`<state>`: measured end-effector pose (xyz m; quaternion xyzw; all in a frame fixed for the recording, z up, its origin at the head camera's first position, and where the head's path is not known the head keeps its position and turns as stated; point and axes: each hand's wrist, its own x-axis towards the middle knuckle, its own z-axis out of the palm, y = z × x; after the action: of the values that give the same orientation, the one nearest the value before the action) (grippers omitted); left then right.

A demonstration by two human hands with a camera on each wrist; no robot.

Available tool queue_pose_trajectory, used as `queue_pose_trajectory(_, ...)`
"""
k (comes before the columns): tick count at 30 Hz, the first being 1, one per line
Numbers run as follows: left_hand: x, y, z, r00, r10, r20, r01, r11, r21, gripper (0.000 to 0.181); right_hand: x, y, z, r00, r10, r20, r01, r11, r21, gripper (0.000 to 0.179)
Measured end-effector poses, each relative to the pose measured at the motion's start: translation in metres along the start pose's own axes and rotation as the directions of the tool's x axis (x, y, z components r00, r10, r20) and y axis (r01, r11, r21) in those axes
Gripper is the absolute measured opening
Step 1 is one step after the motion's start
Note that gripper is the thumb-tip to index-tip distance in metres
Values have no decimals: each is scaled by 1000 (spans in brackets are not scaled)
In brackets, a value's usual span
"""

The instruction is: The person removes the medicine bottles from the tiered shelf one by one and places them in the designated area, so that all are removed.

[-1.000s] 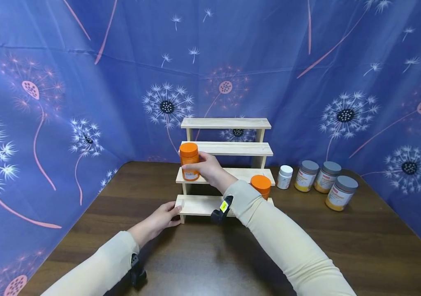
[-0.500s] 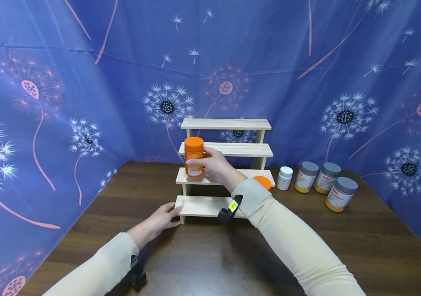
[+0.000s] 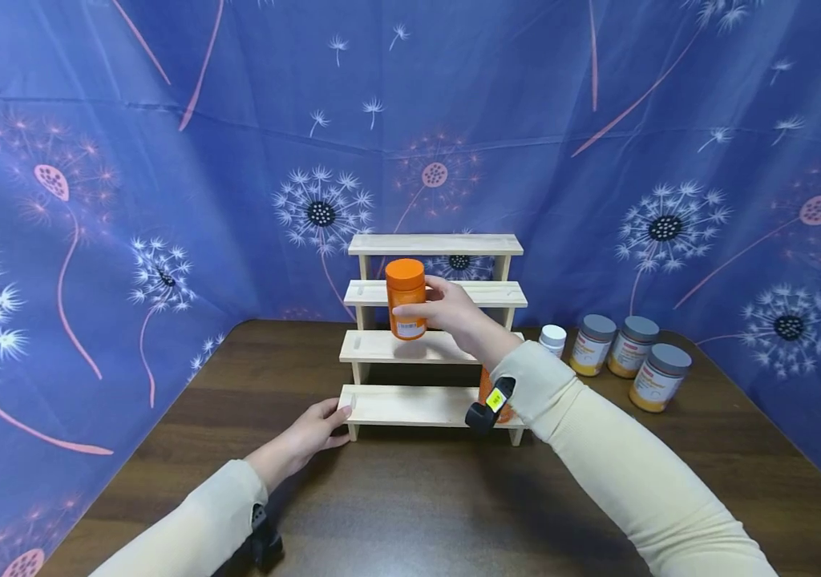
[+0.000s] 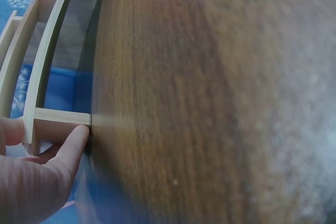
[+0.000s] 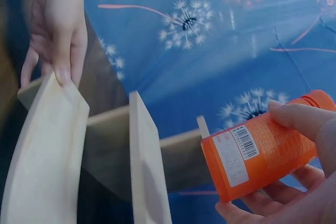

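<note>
My right hand (image 3: 457, 312) grips an orange supplement bottle (image 3: 406, 300) with an orange lid, thumb on one side and fingers on the other. In the head view the bottle appears just above the second-lowest step of a four-step wooden display shelf (image 3: 403, 405); the right wrist view shows the bottle's barcode label (image 5: 244, 142). My left hand (image 3: 302, 439) holds the left end of the lowest step, thumb on top and fingers against the side support (image 4: 60, 124). Another orange bottle (image 3: 485, 385) stands at the right of the lowest step, partly hidden by my right wrist.
Right of the shelf, on the dark wooden table (image 3: 410, 513), stand a small white bottle (image 3: 553, 338), partly covered by my sleeve, and three grey-lidded jars, the nearest jar (image 3: 659, 378) in front. A blue dandelion-print cloth (image 3: 237, 200) hangs behind and to the sides.
My right hand has lifted the orange bottle from the left of the second-lowest step and carried it to the right. My left hand stays on the shelf's lowest step.
</note>
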<state>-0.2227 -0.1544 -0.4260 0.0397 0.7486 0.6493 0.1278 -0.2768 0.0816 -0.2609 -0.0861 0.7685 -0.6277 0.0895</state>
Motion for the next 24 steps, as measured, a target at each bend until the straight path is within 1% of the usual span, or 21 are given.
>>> queue_pose_trajectory(5,0,-2,1,1000,1,-7,-1,1000,-15,41,-4,1,-22,1000,13,-23,-13,1000,-15,77)
queue_pose_trajectory(8,1,-1,1,1000,0,1,0,1000,-15,41,-6,2,-36,999,24,-38,-25,999,-26,75)
queue_pose_trajectory(12,3,2,1,1000,-4,-4,4,1000,-18,40,-10,2,-54,998,14,-59,-17,999,-39,70)
queue_pose_trajectory(17,4,4,-1,1000,-11,-12,11,1000,-16,40,-18,3,-76,997,-11,-80,6,998,-63,69)
queue_pose_trajectory(21,2,3,-2,1000,-17,-7,16,1000,-14,40,-27,11,-93,994,-16,-108,8,997,-71,73)
queue_pose_trajectory(24,1,1,-3,1000,-12,13,12,1000,-5,40,-34,22,-104,990,-17,-143,6,997,-73,76)
